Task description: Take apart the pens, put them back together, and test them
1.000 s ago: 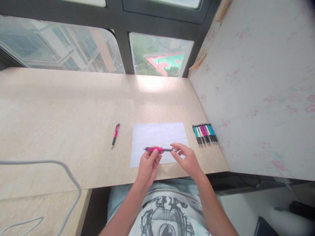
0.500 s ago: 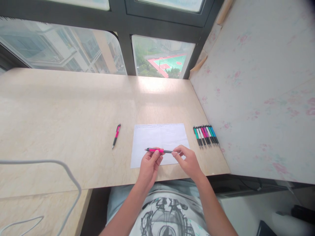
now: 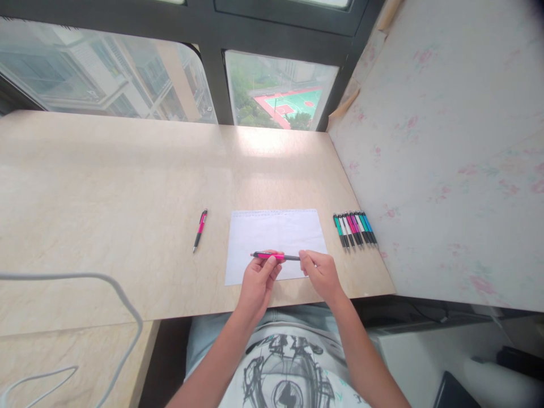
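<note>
A pink ballpoint pen [image 3: 278,256] with a dark grip lies level between my two hands, above the lower part of a white sheet of paper [image 3: 272,229]. My left hand [image 3: 258,279] pinches its pink barrel between thumb and fingers. At the dark tip end, my right hand [image 3: 319,273] is closed with curled fingers around the point, which they hide. Left of the paper rests a second pink pen [image 3: 200,230] with a black grip. Handwriting runs along the sheet's top edge.
A row of several pens [image 3: 355,230] in green, white, pink, purple and blue lies right of the paper, beside the flowered wall [image 3: 446,170]. A grey cable [image 3: 123,300] loops over the desk [image 3: 127,226] at the left. Windows stand behind.
My right hand's fingers have curled in more tightly around the tip end of the pen. My left hand keeps its pinch on the barrel. The view has tilted slightly.
</note>
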`<state>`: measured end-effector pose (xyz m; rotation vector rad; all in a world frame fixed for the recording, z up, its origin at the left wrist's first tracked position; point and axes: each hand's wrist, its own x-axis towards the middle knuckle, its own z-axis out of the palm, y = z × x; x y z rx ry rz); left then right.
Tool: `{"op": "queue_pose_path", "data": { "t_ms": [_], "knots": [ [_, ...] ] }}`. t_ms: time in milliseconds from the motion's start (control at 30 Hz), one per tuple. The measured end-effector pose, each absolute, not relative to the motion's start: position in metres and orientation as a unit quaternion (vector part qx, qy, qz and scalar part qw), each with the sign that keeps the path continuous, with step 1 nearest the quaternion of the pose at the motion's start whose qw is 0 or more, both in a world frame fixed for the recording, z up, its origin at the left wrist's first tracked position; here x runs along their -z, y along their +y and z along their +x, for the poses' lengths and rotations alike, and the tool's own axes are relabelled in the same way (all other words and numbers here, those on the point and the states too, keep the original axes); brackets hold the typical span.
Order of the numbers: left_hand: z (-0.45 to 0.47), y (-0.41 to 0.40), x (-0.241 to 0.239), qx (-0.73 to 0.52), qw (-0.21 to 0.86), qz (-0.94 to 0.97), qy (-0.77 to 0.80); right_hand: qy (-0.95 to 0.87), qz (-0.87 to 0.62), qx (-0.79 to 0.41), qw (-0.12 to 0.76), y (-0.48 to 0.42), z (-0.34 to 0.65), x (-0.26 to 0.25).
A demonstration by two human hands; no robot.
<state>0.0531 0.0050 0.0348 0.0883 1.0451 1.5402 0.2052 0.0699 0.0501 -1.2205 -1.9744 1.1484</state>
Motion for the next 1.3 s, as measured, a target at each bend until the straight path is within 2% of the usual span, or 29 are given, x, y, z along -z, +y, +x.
{"op": "queue_pose_path", "data": {
  "t_ms": [133,367,533,833,1133,1300],
  "knots": [
    [0.053,0.004,-0.034,-0.668,0.588,0.036,0.455,-0.715,-0.446,-0.461,0.278,0.07,0.205,-0.048],
    [0.054,0.005,-0.033,-0.66,0.594,0.031,0.459,-0.732,-0.455,-0.426,0.276,0.07,0.206,-0.046],
    [0.053,0.005,-0.032,-0.659,0.591,0.029,0.464,-0.71,-0.449,-0.465,0.281,0.07,0.208,-0.046],
    [0.052,0.006,-0.03,-0.661,0.588,0.03,0.465,-0.752,-0.431,-0.405,0.293,0.069,0.209,-0.043],
    [0.053,0.006,-0.029,-0.67,0.581,0.035,0.46,-0.728,-0.437,-0.438,0.294,0.069,0.202,-0.043],
    [0.049,0.007,-0.027,-0.667,0.585,0.033,0.46,-0.747,-0.427,-0.409,0.304,0.068,0.197,-0.043]
  ]
}}
